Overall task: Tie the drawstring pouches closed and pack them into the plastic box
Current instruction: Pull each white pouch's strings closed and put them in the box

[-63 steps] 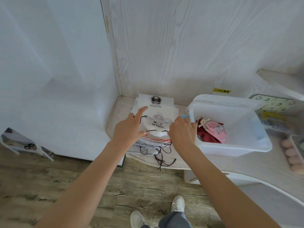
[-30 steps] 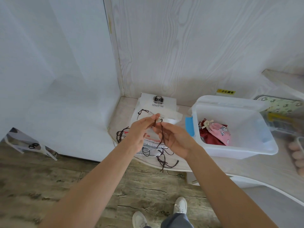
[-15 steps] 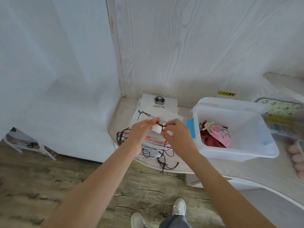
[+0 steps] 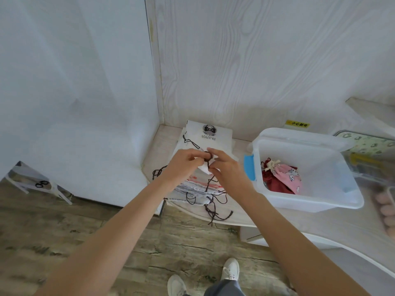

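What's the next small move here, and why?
Probably pull the cord ends apart to snug the knot. Both hands, left and right, pinch a small dark loop over the white pouch, which is above the stack and not yet in the box.

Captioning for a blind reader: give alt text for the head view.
Both hands, left hand and right hand, pinch a dark drawstring on a white pouch above a pouch stack. A plastic box at right holds a pink pouch.
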